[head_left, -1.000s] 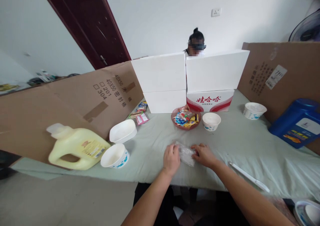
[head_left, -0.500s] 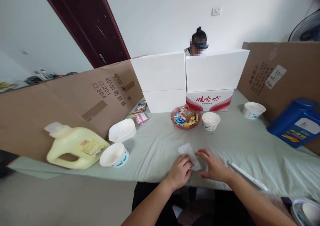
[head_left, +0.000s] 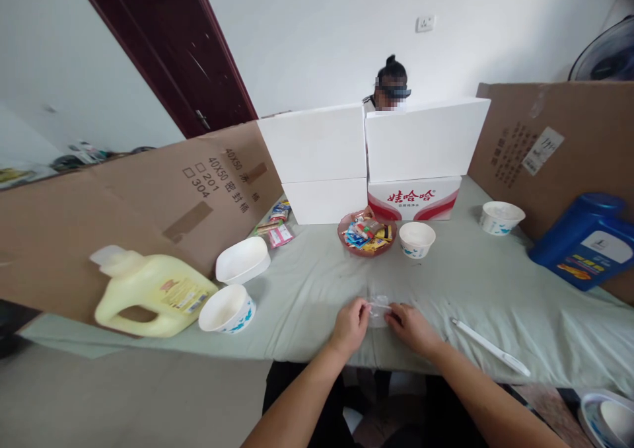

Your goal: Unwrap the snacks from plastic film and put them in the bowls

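Note:
A small clear plastic bag [head_left: 379, 309] is stretched between my two hands, just above the green cloth near the table's front edge. My left hand [head_left: 352, 326] pinches its left side, thumb against fingers. On the other side my right hand [head_left: 412, 328] grips the bag the same way. To the right of that hand lies a slim white pen-like tool [head_left: 490, 347]. Beyond my hands stand a pinkish glass bowl [head_left: 365, 248] of small colourful packets and a white paper bowl [head_left: 417, 240].
At left are a yellow jug [head_left: 158, 293], a white oval bowl [head_left: 242, 260] and a paper bowl [head_left: 228, 308]. Another paper bowl [head_left: 502, 218] and a blue bottle [head_left: 584, 243] stand right. White boxes [head_left: 321, 147] and cardboard walls [head_left: 123, 197] border the table; a person [head_left: 391, 84] is behind.
My left hand has come off the top of the bag, and my right hand has closed. Both now pinch the bag's sides and hold it taut.

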Action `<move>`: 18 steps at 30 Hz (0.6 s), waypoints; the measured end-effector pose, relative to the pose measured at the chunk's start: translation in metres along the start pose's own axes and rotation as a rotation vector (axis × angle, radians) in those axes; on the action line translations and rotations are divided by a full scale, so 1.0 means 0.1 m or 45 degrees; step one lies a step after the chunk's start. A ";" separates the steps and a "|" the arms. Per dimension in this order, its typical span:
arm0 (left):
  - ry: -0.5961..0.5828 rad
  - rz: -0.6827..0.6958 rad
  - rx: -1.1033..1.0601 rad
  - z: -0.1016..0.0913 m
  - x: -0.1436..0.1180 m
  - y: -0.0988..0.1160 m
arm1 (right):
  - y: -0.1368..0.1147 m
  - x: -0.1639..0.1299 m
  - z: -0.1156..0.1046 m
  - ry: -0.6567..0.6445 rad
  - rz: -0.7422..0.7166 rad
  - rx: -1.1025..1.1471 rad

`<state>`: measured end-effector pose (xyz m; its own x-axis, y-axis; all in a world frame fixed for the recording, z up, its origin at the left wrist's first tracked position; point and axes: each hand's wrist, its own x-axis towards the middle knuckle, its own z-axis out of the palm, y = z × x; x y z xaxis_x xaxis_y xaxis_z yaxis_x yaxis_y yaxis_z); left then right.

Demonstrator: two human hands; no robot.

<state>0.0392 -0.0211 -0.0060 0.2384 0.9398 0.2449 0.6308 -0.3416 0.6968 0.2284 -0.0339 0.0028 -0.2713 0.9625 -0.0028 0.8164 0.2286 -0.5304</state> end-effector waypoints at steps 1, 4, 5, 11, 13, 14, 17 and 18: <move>0.020 -0.055 0.002 0.03 0.05 0.00 | -0.01 0.04 0.01 0.004 0.053 -0.018; 0.059 -0.192 0.062 0.10 0.18 0.00 | -0.04 0.14 0.04 0.023 0.133 -0.051; 0.064 -0.218 0.082 0.13 0.20 0.00 | -0.05 0.17 0.05 0.028 0.158 -0.063; 0.086 -0.221 0.145 0.24 0.18 -0.06 | -0.09 0.24 0.11 0.063 0.253 -0.117; 0.110 -0.197 0.119 0.27 0.16 -0.10 | -0.10 0.22 0.14 0.150 0.202 -0.156; 0.121 -0.186 0.106 0.29 0.15 -0.11 | -0.11 0.20 0.15 0.208 0.124 -0.189; 0.122 -0.153 0.173 0.31 0.14 -0.13 | -0.10 0.14 0.22 0.294 -0.243 -0.302; 0.119 -0.142 0.211 0.31 0.14 -0.12 | -0.10 0.12 0.25 0.276 -0.332 -0.322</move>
<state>0.0572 -0.0045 -0.0318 0.0955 0.9662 0.2394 0.7641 -0.2253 0.6044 0.2046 -0.0278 -0.0131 -0.3940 0.8700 0.2964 0.8414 0.4712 -0.2647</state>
